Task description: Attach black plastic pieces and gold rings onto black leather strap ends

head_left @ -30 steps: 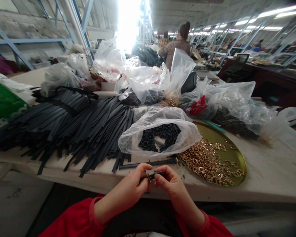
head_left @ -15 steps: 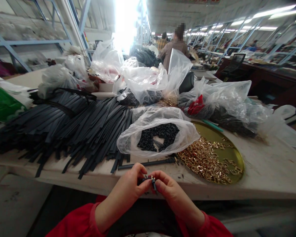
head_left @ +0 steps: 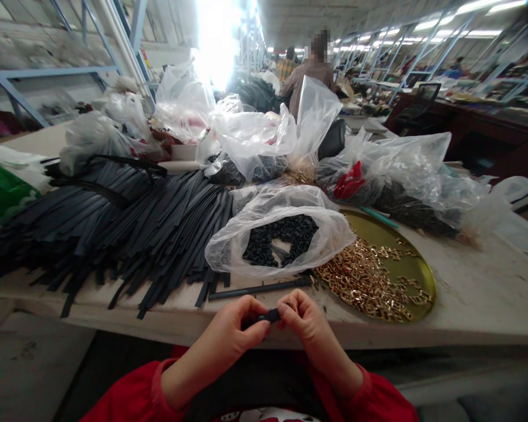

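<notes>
- Bright strip lamps (head_left: 479, 33) run back over a crowded workroom, where a co-worker (head_left: 312, 79) stands beyond the pale surface (head_left: 475, 278).
- Above the near edge of that surface, a dark strap piece (head_left: 273, 315) sits between the person's two hands.
- Left hand (head_left: 234, 325): fingers clamped on the strap piece, hiding much of it.
- Right hand (head_left: 307, 321): fingers pinched together at the other end, where a gold-coloured bit (head_left: 294, 305) glints, too small to identify.
- Ahead lies an open plastic bag (head_left: 229, 249) of small black loops (head_left: 301, 234); right of it, a round tray (head_left: 374, 228) bears heaped metal pieces (head_left: 356, 278).
- Many dark straps (head_left: 171, 234) fan out on the left; a lone strap (head_left: 255, 290) lies in front of the bag.
- Step in hand, by judgement: close two-handed work at the strap piece's end.
- Next move seems to call for a firm left hold and fine right-hand control.
</notes>
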Tool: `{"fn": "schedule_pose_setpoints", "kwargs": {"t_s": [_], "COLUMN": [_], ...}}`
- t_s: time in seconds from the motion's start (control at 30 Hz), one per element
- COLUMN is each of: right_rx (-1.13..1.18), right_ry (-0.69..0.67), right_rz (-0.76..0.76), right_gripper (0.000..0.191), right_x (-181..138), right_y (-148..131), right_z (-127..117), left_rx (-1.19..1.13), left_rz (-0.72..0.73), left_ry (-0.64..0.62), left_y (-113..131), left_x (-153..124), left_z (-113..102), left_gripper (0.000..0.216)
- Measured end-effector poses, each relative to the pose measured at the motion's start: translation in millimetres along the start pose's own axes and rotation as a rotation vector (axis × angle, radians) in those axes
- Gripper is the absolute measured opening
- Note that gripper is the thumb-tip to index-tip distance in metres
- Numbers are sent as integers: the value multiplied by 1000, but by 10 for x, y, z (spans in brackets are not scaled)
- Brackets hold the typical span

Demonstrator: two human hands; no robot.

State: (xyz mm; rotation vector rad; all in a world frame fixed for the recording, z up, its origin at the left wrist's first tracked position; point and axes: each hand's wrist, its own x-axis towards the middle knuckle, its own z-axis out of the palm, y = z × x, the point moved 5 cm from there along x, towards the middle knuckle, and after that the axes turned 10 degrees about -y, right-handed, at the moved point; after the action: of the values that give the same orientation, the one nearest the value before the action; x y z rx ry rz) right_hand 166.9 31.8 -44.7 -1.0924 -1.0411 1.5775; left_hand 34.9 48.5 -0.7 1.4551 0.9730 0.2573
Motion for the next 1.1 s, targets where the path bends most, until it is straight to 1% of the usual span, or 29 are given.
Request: {"fn": "schedule_pose_setpoints", "kwargs": {"t_s": [0.07,0.1,0.13,0.2,0.27,0.4,0.5,0.63,0.7,0.77,0.83,0.9,1.0,1.03,1.1], "right_rx": [-68,-129,-196,-321,-403,-565,-617,-633,-626,-580,-515,-488,-499,-503,-505], "right_ry": [62,58,30,-73,-153,-171,-195,-168,-190,-205,-181,-109,-34,-34,-55], "right_rz": [-12,-24,-32,-37,-48,-84,-61,-24,-25,-39,-55,-62,-62,-63,-68], "right_gripper": [32,29,28,21,20,18,16,16,16,17,19,20,19,19,20], "right_x": [-5,-17,-34,-79,-130,-180,-176,-178,-199,-227,-252,-267,-266,-259,-244], "right_y": [3,-1,-7,-18,-35,-62,-20,28,33,33,43,68,114,121,113], "right_z": [-57,-65,-57,-11,31,46,50,47,72,96,100,82,71,78,99], "left_rx": [-144,-197,-234,-269,-289,-364,-399,-351,-329,-355,-368,-249,12,51,44], "left_rz": [5,5,1,-12,-23,-43,-46,-25,-36,-40,-48,-94,-143,-135,-116], "left_ry": [-80,-111,-130,-134,-132,-130,-148,-147,-137,-134,-150,-200,-263,-263,-245], "left_y": [-8,-13,-19,-37,-59,-141,-201,-208,-206,-205,-209,-223,-238,-235,-237], "left_x": [-3,-2,-1,5,11,15,9,-14,-21,-18,-12,-17,-47,-55,-61], "left_z": [38,54,66,80,101,156,186,187,188,192,194,194,175,167,163], "left_gripper": [23,26,27,27,26,25,24,22,21,25,29,26,34,34,26]}}
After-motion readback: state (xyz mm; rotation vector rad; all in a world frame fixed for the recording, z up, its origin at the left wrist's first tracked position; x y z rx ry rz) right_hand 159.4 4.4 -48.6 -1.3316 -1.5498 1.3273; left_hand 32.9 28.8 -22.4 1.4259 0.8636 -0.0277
